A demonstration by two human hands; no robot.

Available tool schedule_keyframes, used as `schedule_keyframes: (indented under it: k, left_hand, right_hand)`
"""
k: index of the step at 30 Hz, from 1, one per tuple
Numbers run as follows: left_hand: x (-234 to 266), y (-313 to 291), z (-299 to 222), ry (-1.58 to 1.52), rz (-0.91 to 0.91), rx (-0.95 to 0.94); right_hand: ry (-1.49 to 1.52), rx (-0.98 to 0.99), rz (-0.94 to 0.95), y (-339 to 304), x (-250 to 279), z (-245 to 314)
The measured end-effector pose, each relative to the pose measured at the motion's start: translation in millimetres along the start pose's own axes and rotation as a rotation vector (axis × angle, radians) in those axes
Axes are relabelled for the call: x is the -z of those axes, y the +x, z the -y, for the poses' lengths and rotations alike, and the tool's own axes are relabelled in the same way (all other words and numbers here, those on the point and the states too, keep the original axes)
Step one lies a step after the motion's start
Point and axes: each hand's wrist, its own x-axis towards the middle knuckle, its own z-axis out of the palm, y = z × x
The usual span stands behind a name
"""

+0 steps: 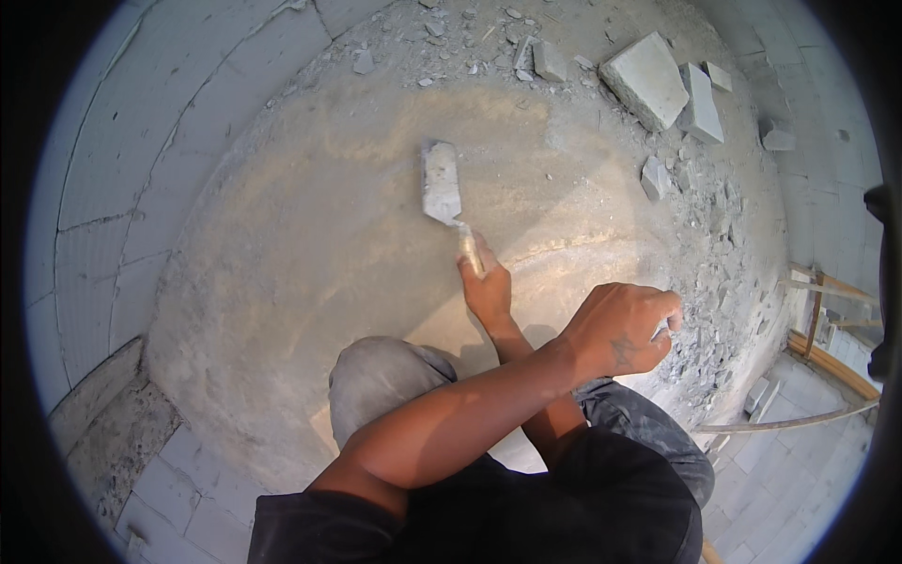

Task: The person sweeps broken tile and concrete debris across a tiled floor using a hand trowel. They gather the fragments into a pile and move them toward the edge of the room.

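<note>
Grasps trowel by its handle in right hand, with fingers curled round the pale, wood-coloured shaft. Extends beyond the fist, away from the body, leaning slightly left, with the narrow metal blade at the far end. Looks long, flat and grey-white, with whitish residue smeared over the blade; joins the handle by a thin bent neck. Either hovers just over the floor or rests on it: cannot tell which.

Clenches left hand around a small pale piece, mostly hidden by the fingers; cannot tell what kind. Crosses left forearm over right forearm, so places left hand to the right of the trowel, well apart from it.

Closer to the body, shows a dusty grey trouser knee and a black shirt. Farther out, shows tan, sandy patches on the floor, partly sunlit near the hands. Along the right, shows grey rubble; at upper right, big broken blocks. Borders the floor with a pale block wall on the left. Includes wooden strips at lower right.
</note>
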Motion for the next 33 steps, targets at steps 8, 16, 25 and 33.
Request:
schedule_keyframes:
  k: [8, 16, 25, 33]
  left_hand:
    - [9, -4, -1, -0.015, -0.050, -0.011]
    - [10, -9, -11, -0.044, -0.049, -0.028]
    - [12, 5, -19, -0.142, -0.105, -0.048]
    - [40, 2, -28, -0.102, -0.280, -0.097]
  right_hand:
    - [-0.322, 0.011, 0.169, 25, -40, -2]
    - [0.390, -0.703, -0.713, 101, 234, -126]
    - [-0.219, 0.263, 0.271, 34, -41, 31]
    - [-0.341, 0.178, 0.485, 121, -165, 128]
